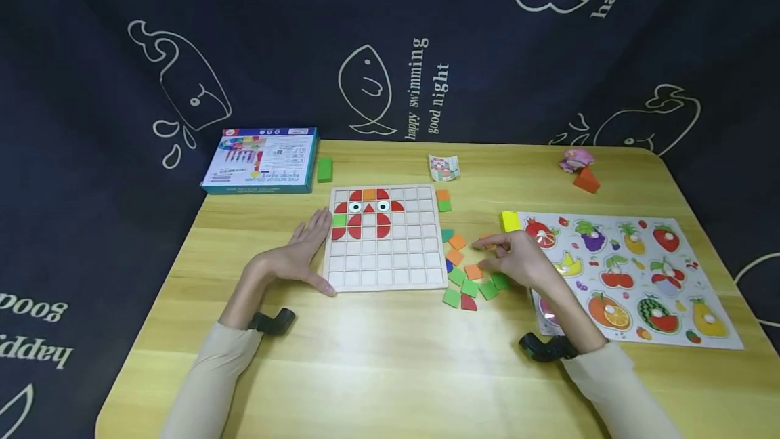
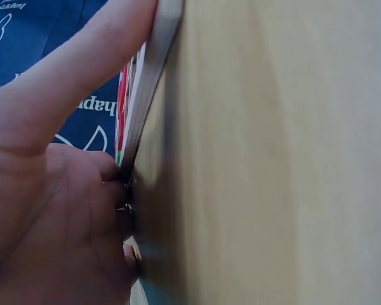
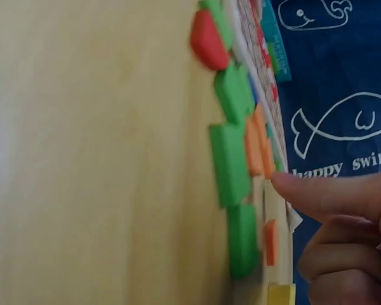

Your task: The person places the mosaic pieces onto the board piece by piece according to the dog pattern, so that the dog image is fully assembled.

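Note:
In the head view, a gridded wooden board (image 1: 384, 263) bears red quarter-round pieces, two eye tiles, a red triangle, an orange tile and a green tile (image 1: 339, 220) near its upper left. My left hand (image 1: 292, 256) rests along the board's left edge, thumb spread to the near corner; in the left wrist view the thumb (image 2: 82, 70) lies against the board's side. My right hand (image 1: 518, 259) hovers at the loose tiles right of the board, thumb and forefinger apart. Nearest are an orange tile (image 1: 473, 272) and several green tiles (image 3: 228, 165). I see nothing held.
A fruit picture board (image 1: 664, 283) lies to the right, with a yellow block (image 1: 510, 221) at its corner. At the back are a box (image 1: 262, 161), a green block (image 1: 325, 170), a small picture card (image 1: 444, 168), a pink toy (image 1: 575, 160) and an orange-red block (image 1: 586, 180).

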Demonstrator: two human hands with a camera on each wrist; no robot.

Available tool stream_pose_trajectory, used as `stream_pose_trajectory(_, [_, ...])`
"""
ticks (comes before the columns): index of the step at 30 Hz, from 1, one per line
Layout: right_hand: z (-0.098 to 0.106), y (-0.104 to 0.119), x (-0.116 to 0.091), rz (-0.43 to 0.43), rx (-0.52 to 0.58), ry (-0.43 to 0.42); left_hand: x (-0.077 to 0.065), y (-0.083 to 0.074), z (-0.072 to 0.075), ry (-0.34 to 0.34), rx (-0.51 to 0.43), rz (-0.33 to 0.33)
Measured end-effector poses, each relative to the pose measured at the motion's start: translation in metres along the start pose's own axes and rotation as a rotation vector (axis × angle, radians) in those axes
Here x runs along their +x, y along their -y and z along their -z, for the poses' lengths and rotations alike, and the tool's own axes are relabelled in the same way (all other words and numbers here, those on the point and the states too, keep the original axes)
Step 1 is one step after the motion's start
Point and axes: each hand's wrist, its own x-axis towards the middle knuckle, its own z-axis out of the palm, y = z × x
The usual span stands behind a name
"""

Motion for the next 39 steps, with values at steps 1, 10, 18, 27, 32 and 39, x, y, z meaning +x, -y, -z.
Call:
stream_pose_trajectory(1, [0.0, -0.004, -0.002, -0.004, -0.003, 0.01, 0.001, 0.0, 0.0, 0.003, 0.003, -0.004])
stream_pose_trajectory(10, [0.019, -0.027, -0.024, -0.033, -0.033, 0.152, 0.003, -0.003, 0.001, 0.017, 0.005, -0.008])
stream_pose_trajectory(18, [0.018, -0.031, -0.016, -0.002, -0.042, 0.151, 0.004, -0.004, 0.003, 0.017, 0.025, -0.004])
stream_pose_trajectory(27, [0.01, -0.03, -0.012, 0.059, -0.021, 0.116, 0.004, -0.001, 0.002, 0.015, 0.018, 0.007])
stream_pose_trajectory(32, [0.012, -0.032, -0.012, 0.024, -0.041, 0.064, 0.002, -0.001, 0.002, 0.011, 0.013, 0.002])
stream_pose_trajectory(39, [0.012, -0.026, -0.006, 0.076, -0.072, 0.09, -0.003, 0.0, 0.002, 0.005, 0.007, 0.0])
